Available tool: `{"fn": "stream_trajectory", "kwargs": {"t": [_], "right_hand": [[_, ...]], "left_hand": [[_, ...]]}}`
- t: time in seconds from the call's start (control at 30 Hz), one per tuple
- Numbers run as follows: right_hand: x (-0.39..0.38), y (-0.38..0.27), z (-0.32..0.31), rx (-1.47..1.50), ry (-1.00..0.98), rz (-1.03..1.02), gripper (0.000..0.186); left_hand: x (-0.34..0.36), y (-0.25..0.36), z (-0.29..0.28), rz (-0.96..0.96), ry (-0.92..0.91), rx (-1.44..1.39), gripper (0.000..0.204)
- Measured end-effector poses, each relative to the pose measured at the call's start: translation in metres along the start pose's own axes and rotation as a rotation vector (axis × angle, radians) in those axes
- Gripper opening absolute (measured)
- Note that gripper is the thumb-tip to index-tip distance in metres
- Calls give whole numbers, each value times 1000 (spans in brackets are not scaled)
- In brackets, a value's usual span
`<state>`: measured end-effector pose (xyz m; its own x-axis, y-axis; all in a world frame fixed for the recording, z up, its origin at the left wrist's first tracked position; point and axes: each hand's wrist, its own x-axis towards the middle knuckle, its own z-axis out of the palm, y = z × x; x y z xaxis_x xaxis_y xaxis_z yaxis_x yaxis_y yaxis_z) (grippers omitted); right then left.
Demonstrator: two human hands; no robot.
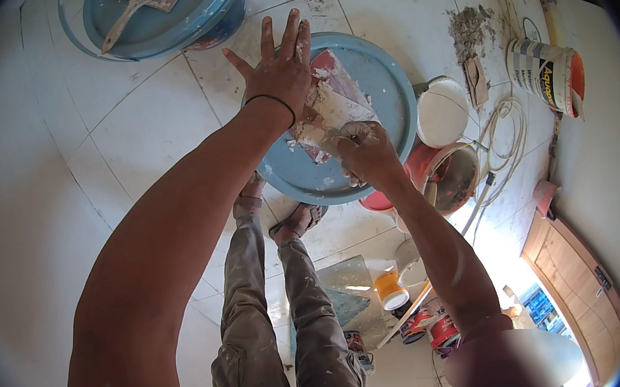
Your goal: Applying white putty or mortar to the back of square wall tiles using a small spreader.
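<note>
My left hand [277, 75] is open with its fingers spread, smeared with white paste. It lies at the left side of a blue round lid [391, 100], by a reddish flat piece [342, 75] coated in pale paste. My right hand [370, 154] is closed at the near edge of that piece, its fingers wrapped round what looks like a putty knife [330, 131]. Most of the tool is hidden by the hand and the paste. White crumbs of paste lie on the lid around the piece.
Another blue lidded bucket [176, 25] at the upper left carries a putty knife [124, 25]. To the right stand a white-topped tub [442, 110], a red bucket [453, 177], coiled pale cable [509, 132] and a tipped paint bucket [545, 79]. A wooden door [576, 282] is at lower right.
</note>
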<state>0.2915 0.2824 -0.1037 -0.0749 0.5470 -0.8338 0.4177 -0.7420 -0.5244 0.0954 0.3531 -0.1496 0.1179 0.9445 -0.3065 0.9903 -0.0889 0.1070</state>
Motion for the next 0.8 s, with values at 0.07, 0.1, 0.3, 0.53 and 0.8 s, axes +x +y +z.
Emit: {"fn": "stream_trajectory", "kwargs": {"t": [0.07, 0.1, 0.3, 0.53, 0.8], "right_hand": [[6, 6, 5, -13, 66, 8, 25], [3, 11, -2, -15, 71, 10, 25], [10, 3, 7, 55, 33, 3, 20], [-3, 10, 5, 97, 93, -40, 20], [0, 59, 75, 431, 509, -130, 26]], "left_hand": [[-3, -2, 0, 7, -14, -34, 83], [-3, 0, 0, 12, -30, -62, 81], [0, 5, 2, 2, -22, -21, 80], [-1, 1, -8, 25, -71, 30, 80], [3, 7, -13, 38, -113, 18, 106]]}}
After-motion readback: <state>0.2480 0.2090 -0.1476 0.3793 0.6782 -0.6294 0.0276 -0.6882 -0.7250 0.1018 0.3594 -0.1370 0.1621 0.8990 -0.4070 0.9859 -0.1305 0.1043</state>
